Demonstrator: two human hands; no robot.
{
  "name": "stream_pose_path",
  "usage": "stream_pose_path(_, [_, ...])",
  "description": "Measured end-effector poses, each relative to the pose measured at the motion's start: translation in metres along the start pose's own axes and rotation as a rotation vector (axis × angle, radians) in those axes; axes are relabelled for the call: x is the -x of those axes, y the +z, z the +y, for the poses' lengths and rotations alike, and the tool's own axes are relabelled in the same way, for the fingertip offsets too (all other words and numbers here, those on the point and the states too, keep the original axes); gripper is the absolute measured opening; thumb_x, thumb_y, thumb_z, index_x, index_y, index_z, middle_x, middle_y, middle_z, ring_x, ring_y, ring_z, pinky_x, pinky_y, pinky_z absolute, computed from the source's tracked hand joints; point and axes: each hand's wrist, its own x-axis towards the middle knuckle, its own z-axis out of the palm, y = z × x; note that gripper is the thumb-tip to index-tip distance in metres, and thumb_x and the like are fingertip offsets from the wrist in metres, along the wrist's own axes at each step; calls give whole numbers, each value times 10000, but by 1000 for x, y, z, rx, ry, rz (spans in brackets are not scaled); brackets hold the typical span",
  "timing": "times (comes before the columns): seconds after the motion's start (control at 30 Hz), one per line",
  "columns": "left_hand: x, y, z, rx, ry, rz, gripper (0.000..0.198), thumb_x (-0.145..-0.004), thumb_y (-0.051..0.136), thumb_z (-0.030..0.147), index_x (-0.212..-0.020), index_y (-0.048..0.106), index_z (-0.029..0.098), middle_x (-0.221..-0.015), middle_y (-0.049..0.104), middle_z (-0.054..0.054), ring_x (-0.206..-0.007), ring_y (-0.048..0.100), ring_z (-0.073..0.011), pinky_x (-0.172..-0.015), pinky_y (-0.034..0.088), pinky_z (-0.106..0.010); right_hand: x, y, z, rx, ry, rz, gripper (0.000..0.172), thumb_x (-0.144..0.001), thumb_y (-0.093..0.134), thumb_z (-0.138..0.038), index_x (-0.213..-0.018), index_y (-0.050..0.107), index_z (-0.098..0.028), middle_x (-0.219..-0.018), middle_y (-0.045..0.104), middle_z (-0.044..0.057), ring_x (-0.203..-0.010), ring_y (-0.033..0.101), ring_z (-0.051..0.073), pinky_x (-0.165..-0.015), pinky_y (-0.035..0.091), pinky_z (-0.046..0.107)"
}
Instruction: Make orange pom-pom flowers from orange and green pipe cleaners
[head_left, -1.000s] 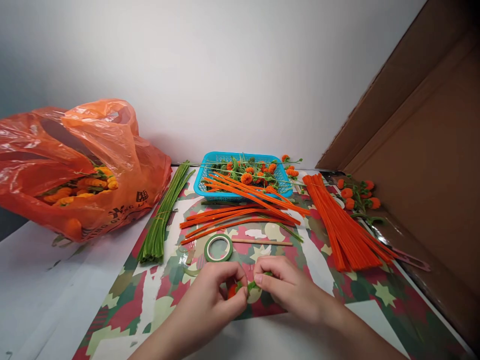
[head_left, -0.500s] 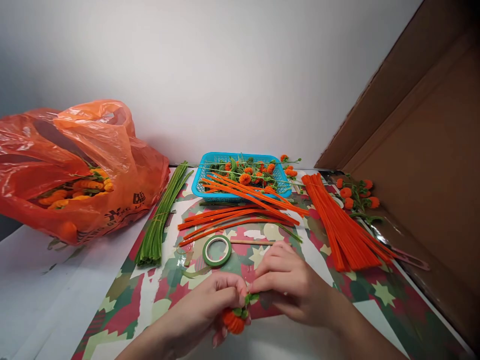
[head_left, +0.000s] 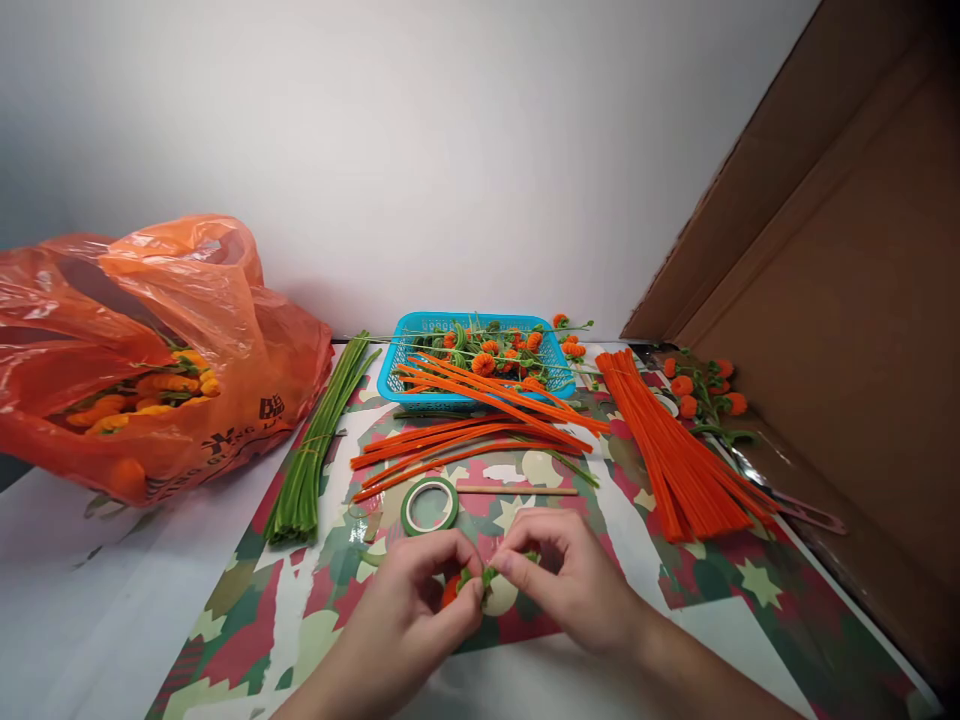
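Note:
My left hand (head_left: 416, 605) is closed around a small orange pipe-cleaner flower (head_left: 450, 590), and its orange head is mostly hidden behind the fingers. Green fuzzy leaves (head_left: 488, 578) stick out of the flower toward the right. With thumb and forefinger, my right hand (head_left: 581, 580) pinches the green part of the same flower; more green shows behind its fingertips. Both hands are raised over the near part of the table, almost touching. Just beyond them lie a roll of green floral tape (head_left: 430, 506) and a thin wooden stick (head_left: 517, 491).
Loose orange pipe cleaners (head_left: 465, 437) lie before a blue basket (head_left: 386, 385) of finished flowers. A green bundle (head_left: 307, 470) lies left, an orange bundle (head_left: 667, 450) right. An orange plastic bag (head_left: 225, 350) stands far left; cardboard (head_left: 825, 300) rises at the right.
Both hands have moved up and a little away from me with the flower. The orange head has turned behind my left fingers, and my right fingers now pinch its green part.

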Motion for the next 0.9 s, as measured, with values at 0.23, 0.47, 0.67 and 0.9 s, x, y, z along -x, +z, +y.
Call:
stream_pose_path(0.23, [-2,-1,-10,-749,553,228,153,-831,458,98,-740,547,182,-670,605,-12,-580,539,-116,-550,412,-207,-3,2,6,-517,518,-56,314,-733,664,-380,-580,518,-148,-478,444,-54,-421,372,49,-422,275,184])
stream_pose_path(0.47, [-3,-12,-14,-965,891,237,123,-832,519,78,-862,578,182,-801,703,-33,-639,586,-140,-618,432,-246,-4,-1,17,-923,844,-257,210,-653,663,-235,-632,471,-154,-564,430,-75,-401,367,24,-367,284,156])
stream_pose_path(0.67, [-4,-9,-13,-655,746,211,155,-808,494,46,-788,518,198,-707,624,7,-609,533,-116,-565,402,-213,-4,-10,11,-443,473,-198,193,-689,703,-302,-680,627,-125,-530,539,-30,-396,441,53,-375,292,173])
stream_pose_path(0.9, [-2,-11,-4,-265,289,105,161,-849,455,198,-699,515,192,-671,585,1,-616,535,-124,-578,432,-209,0,-23,-3,233,-295,-58,171,-718,732,-148,-888,738,-163,-712,665,29,-609,538,109,-571,432,218])
